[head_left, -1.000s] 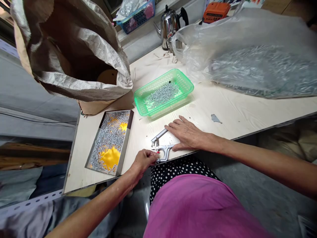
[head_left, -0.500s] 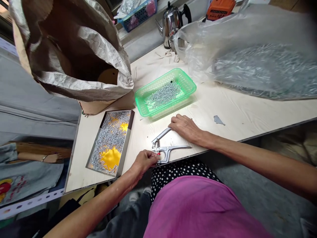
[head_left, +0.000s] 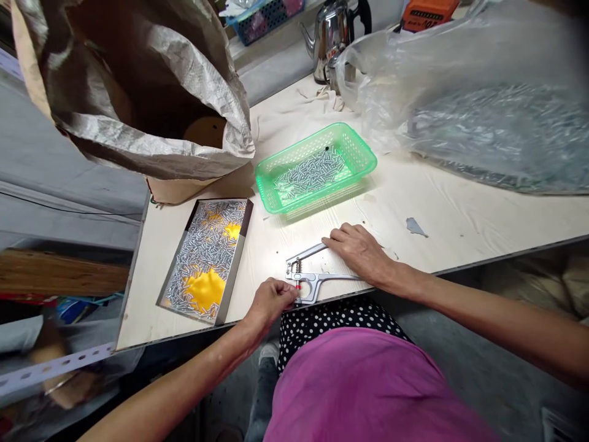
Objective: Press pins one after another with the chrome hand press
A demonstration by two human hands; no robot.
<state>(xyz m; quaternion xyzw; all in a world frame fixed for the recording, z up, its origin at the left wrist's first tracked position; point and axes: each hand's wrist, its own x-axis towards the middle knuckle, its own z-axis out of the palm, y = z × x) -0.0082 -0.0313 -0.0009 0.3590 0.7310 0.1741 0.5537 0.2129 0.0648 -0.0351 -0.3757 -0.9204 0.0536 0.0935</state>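
Note:
A pair of grey metal hand-press pliers point(head_left: 317, 279) with a coil spring and a red-tipped pin lies at the table's front edge. My right hand point(head_left: 356, 245) is closed round the end of its upper handle and covers the end of the lower one. At the jaw, my left hand point(head_left: 276, 298) is in a pinch, thumb against forefinger; whatever lies between those fingertips is too small to make out. Left of that hand stands a shallow tray point(head_left: 236, 270) of small silver metal pieces on a yellow bottom. Beyond the pliers, a green basket point(head_left: 317, 195) holds similar pieces.
A large open sack point(head_left: 179, 147) stands at the back left. On the right lies a clear plastic bag point(head_left: 497, 135) of metal pieces. A steel kettle point(head_left: 329, 40) is at the back, a grey scrap point(head_left: 416, 227) on the table point(head_left: 147, 288). Another person's blurred hand point(head_left: 69, 390) shows at lower left.
My right hand has come down over the handles and now hides the lower handle's end. The other person's arm has moved lower. The view has shifted slightly.

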